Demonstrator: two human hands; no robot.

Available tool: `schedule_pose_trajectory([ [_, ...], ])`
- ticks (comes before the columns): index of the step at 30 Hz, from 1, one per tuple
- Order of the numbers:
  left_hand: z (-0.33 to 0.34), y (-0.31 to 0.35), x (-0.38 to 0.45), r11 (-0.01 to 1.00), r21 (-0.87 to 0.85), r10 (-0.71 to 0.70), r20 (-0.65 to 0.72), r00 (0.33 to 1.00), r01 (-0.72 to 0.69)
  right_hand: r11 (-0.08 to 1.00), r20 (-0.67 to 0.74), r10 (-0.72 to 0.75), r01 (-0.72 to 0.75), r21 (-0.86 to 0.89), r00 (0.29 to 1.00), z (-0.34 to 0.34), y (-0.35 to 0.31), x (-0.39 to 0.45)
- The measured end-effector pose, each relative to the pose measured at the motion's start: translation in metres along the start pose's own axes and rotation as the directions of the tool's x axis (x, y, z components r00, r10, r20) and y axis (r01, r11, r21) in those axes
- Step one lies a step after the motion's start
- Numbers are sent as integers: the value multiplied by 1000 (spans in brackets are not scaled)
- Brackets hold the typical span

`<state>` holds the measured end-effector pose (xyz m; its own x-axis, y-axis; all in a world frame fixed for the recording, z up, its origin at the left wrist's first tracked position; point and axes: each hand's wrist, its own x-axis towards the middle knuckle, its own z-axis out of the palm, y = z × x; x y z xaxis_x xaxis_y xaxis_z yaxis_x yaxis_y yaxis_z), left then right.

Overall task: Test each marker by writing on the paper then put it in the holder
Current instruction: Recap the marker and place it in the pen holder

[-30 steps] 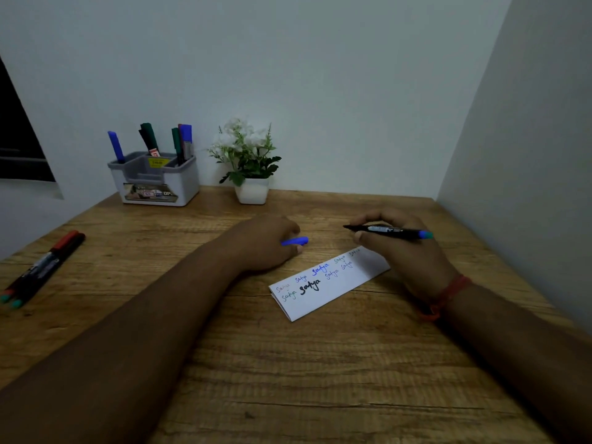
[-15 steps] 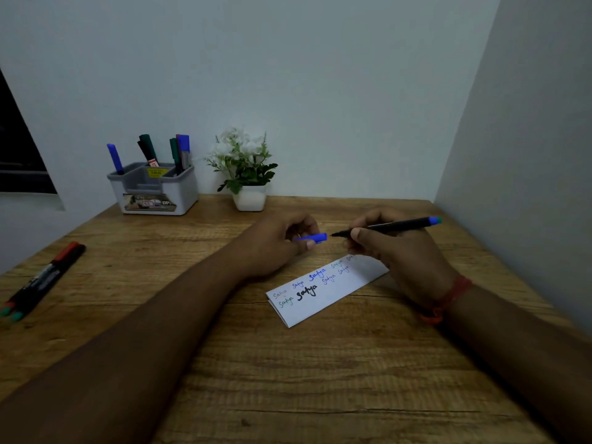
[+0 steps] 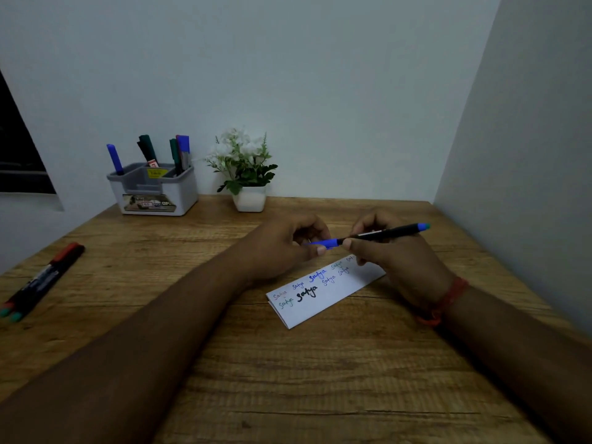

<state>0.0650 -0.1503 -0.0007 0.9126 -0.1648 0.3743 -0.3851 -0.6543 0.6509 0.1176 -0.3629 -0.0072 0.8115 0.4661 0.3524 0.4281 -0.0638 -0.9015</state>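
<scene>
My right hand [image 3: 389,254] grips a black marker [image 3: 389,233] with a blue end, held level above the desk. My left hand [image 3: 285,243] pinches the marker's blue cap [image 3: 326,242], which now meets the marker's tip. Below both hands lies a folded white paper [image 3: 323,293] with several handwritten words in different colours. The grey and white holder [image 3: 153,190] stands at the back left with several markers upright in it. Loose markers [image 3: 41,278], one with a red cap, lie at the desk's left edge.
A small white pot with a flowering plant [image 3: 245,174] stands beside the holder at the back. Walls close the desk at the back and on the right. The wooden desk [image 3: 288,379] stretches towards me.
The cap in my left hand and the marker tip in my right hand have come together. The marker has swung from pointing left to level between both hands.
</scene>
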Motion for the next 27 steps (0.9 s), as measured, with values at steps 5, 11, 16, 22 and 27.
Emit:
schedule_pose_trajectory([
  [5, 5, 7, 1, 999, -24, 24, -7, 1000, -24, 998, 0, -52, 52, 18, 999, 1, -2, -1],
  [11, 8, 15, 3, 1000, 20, 14, -37, 999, -13, 995, -21, -96, 96, -26, 995, 6, -3, -4],
  [16, 11, 23, 4, 999, 33, 39, -72, 997, -36, 998, -37, -39, 41, 50, 999, 8, -3, -4],
  [22, 12, 19, 7, 998, 58, 47, -126, 991, -39, 996, -78, -27, 33, 77, 997, 7, -2, 3],
  [27, -9, -2, 2, 949, 308, 107, -124, 987, -64, 958, -77, 123, -98, 269, 989, 2, -1, 9],
])
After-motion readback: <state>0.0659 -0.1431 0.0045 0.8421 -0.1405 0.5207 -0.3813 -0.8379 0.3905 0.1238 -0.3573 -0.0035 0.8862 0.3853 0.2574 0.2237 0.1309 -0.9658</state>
